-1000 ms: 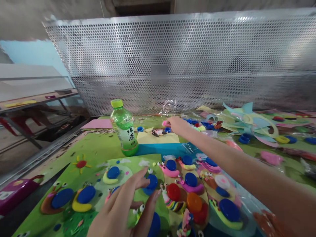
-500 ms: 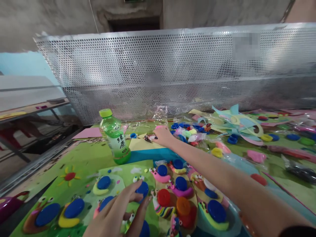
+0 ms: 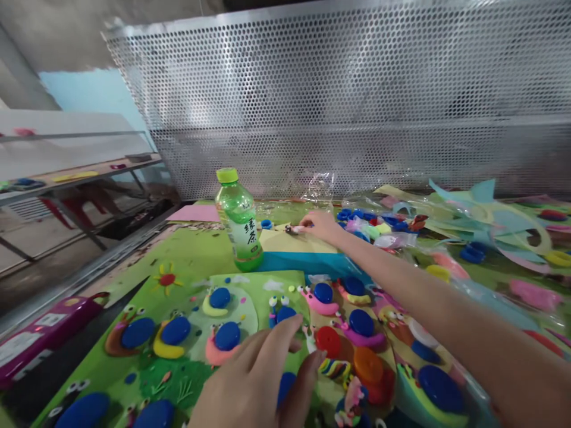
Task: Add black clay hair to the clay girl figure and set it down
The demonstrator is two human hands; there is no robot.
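My left hand hovers over a green picture board with its fingers apart and nothing held. Under and around it are modelling-clay snails with blue cap shells, among them a pink snail and a yellow snail. My right hand reaches to the back of the table, fingertips pinched on a small black-and-white piece above a pale yellow sheet. The piece is too small to name, and part of it is hidden by the fingers. A green tea bottle stands upright left of that hand.
A perforated metal panel closes off the back. Blue rings, plastic wrap and paper scraps cover the right side. At the left edge lies a purple case. A shelf table stands beyond.
The view has turned left and down, so the table scene sits farther right and higher. My right hand stays by the small piece; my left hand remains over the board.
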